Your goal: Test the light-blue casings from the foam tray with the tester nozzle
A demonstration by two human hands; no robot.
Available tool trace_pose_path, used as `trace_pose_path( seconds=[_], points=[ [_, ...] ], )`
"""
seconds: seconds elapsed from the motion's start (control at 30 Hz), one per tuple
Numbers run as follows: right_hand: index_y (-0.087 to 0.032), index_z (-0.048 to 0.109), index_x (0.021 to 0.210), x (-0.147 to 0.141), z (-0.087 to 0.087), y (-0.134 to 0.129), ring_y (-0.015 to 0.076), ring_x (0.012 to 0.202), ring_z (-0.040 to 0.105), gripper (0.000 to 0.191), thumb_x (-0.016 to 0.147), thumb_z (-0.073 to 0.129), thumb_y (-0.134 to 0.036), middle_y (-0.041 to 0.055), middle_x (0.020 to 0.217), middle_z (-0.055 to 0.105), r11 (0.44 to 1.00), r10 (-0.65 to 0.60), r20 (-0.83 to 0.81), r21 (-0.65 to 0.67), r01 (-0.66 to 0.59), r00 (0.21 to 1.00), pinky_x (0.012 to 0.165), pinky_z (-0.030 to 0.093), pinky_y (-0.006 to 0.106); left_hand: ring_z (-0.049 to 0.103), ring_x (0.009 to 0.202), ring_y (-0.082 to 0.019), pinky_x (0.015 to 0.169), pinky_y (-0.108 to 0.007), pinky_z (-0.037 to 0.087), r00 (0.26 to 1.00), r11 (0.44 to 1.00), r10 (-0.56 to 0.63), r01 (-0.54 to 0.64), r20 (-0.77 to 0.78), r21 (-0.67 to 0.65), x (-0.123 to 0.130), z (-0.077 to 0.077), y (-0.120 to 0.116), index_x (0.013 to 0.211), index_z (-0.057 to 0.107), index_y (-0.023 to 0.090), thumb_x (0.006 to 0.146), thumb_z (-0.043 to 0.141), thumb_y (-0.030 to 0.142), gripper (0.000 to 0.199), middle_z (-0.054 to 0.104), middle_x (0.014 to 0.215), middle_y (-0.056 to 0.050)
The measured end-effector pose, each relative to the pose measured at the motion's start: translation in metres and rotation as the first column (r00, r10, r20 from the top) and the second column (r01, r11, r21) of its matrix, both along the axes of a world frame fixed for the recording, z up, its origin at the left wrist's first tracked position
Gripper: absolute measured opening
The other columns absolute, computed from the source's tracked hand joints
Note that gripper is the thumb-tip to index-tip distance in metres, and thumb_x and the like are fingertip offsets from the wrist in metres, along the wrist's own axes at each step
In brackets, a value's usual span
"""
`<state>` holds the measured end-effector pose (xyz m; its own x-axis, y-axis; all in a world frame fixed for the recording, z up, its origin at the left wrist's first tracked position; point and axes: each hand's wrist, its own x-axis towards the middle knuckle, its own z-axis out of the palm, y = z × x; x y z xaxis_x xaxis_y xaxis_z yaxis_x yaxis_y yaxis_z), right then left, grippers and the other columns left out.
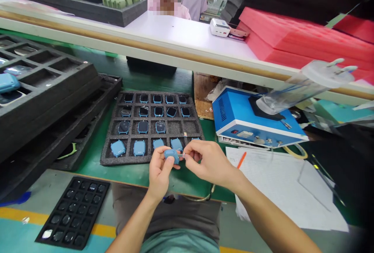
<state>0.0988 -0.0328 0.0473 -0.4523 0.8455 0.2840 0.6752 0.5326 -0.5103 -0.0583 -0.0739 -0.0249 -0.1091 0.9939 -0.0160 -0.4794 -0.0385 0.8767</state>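
Observation:
My left hand (160, 173) holds a blue watch case (172, 155) between thumb and fingers, just past the front edge of a dark foam tray (152, 134). From the right, my right hand (209, 163) pinches something small and pale at the side of the case; it is too small to name. The tray's back rows hold blue-framed watches with dark faces up, such as one watch (143, 127). Along its front row lie blue cases with plain sides up, such as one case (117, 148). Two compartments at the right of the third row are empty.
Stacked foam trays (58, 101) rise at the left. A blue machine (254, 118) with a clear cylinder (292, 89) stands right, behind papers (271, 186) and an orange pen (241, 160). A black tray (74, 210) sits lower left. People are beyond the shelf (172, 34).

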Motion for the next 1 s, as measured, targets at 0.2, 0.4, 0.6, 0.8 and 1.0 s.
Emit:
trace_pose_path(
  seconds=[0.2, 0.4, 0.6, 0.8, 1.0],
  points=[
    [-0.021, 0.07, 0.094, 0.016, 0.003, -0.008, 0.0153, 0.061, 0.064, 0.011, 0.088, 0.068, -0.013, 0.0021, 0.072, 0.071, 0.646, 0.249, 0.183, 0.701, -0.304, 0.951, 0.056, 0.049, 0.031, 0.073, 0.108, -0.026, 0.087, -0.036, 0.061, 0.993, 0.981, 0.113, -0.116, 0.03, 0.157, 0.001, 0.001, -0.004, 0.092, 0.064, 0.021, 0.083, 0.082, 0.028, 0.022, 0.072, 0.104, -0.007],
    [-0.022, 0.073, 0.09, 0.036, 0.017, -0.018, 0.0166, 0.066, 0.069, 0.008, 0.089, 0.072, -0.014, 0.0021, 0.074, 0.073, 0.515, 0.325, 0.307, 0.736, -0.44, 0.894, 0.061, 0.059, 0.032, 0.071, 0.116, -0.026, 0.093, -0.038, 0.06, 0.993, 0.954, 0.114, -0.113, 0.01, 0.277, 0.001, -0.001, -0.006, 0.091, 0.066, 0.022, 0.086, 0.077, 0.015, 0.014, 0.074, 0.105, -0.007],
    [-0.021, 0.071, 0.089, 0.028, 0.006, -0.007, 0.0143, 0.06, 0.065, 0.009, 0.092, 0.066, -0.014, 0.0024, 0.072, 0.073, 0.541, 0.248, 0.294, 0.748, -0.384, 0.923, 0.057, 0.055, 0.03, 0.072, 0.114, -0.028, 0.099, -0.045, 0.057, 0.998, 0.965, 0.058, -0.056, 0.0, 0.255, -0.001, -0.003, -0.006, 0.095, 0.065, 0.023, 0.089, 0.076, 0.02, 0.013, 0.076, 0.102, -0.007],
    [-0.018, 0.07, 0.089, 0.018, -0.002, -0.003, 0.0134, 0.056, 0.059, 0.006, 0.09, 0.066, -0.013, 0.002, 0.068, 0.071, 0.598, 0.237, 0.288, 0.71, -0.373, 0.928, 0.055, 0.047, 0.03, 0.073, 0.113, -0.027, 0.101, -0.045, 0.056, 0.999, 0.964, 0.037, -0.032, -0.012, 0.263, -0.001, -0.002, -0.006, 0.097, 0.065, 0.024, 0.09, 0.074, 0.02, 0.012, 0.077, 0.103, -0.005],
    [-0.022, 0.065, 0.078, 0.015, -0.001, -0.004, 0.0126, 0.057, 0.055, 0.018, 0.092, 0.062, -0.012, -0.0015, 0.063, 0.065, 0.698, 0.176, 0.261, 0.647, -0.307, 0.949, 0.057, 0.042, 0.03, 0.073, 0.113, -0.026, 0.1, -0.043, 0.057, 0.994, 0.945, 0.077, -0.046, -0.082, 0.324, 0.0, -0.003, -0.004, 0.096, 0.066, 0.022, 0.089, 0.073, 0.015, 0.012, 0.077, 0.103, -0.006]
  ],
)
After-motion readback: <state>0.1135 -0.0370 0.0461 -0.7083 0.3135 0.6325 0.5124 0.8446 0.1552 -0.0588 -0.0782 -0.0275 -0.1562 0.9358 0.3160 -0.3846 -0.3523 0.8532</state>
